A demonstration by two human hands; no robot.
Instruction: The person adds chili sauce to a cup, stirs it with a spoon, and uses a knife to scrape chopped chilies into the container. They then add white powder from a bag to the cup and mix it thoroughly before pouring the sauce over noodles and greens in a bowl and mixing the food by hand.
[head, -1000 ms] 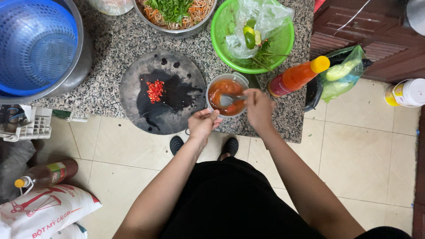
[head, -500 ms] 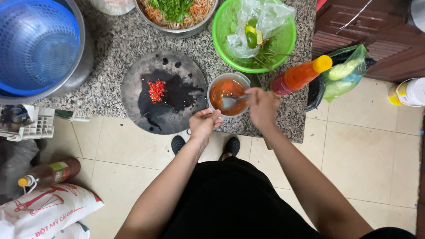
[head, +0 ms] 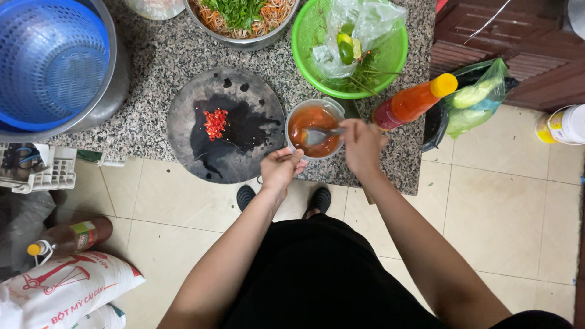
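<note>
**Bowl of red sauce being steadied and stirred at the counter's edge**

The bowl is sitting just right of the frame's centre, close to the near edge of the stone counter, within easy reach. The left hand is curling its fingers against the bowl's lower rim, likely bracing it. The right hand is pinching a spoon whose tip is dipping into the sauce. The round dark board with chopped red chilli is lying just left, and an orange bottle is lying just right, handy.
</note>
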